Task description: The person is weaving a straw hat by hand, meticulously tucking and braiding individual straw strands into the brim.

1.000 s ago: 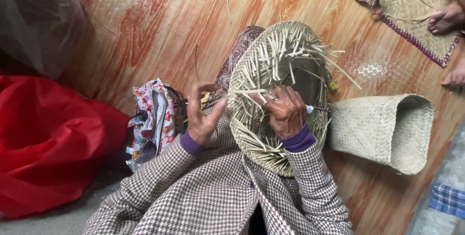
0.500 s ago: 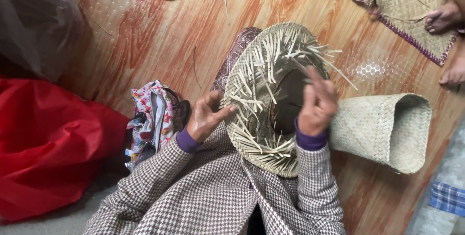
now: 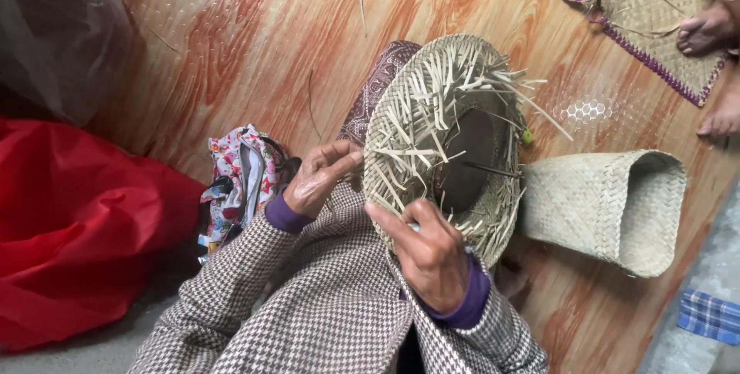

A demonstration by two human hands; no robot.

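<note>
A half-woven straw hat (image 3: 432, 112) rests on my lap, its brim bristling with loose pale strips around a dark crown opening. My left hand (image 3: 320, 177) grips the brim's left edge between thumb and fingers. Over the brim's near edge, my right hand (image 3: 428, 254) is closed, fingers pinched on the weave and strips there; a small pale thing shows under its fingers, too hidden to tell what. A thin dark needle-like stick (image 3: 486, 167) lies across the crown opening. Both sleeves are houndstooth with purple cuffs.
A woven straw pouch (image 3: 609, 204) lies on the wood-pattern floor to the right. At top right is a woven mat with purple edging (image 3: 617, 4) with another person's bare feet (image 3: 705, 31) on it. A red cloth (image 3: 69, 227), a floral bag (image 3: 243, 173) and a grey plastic bag (image 3: 54, 42) sit left.
My right hand rose from the crown to the hat's right side, then came down onto the near edge of the brim. My left hand stayed at the left edge.
</note>
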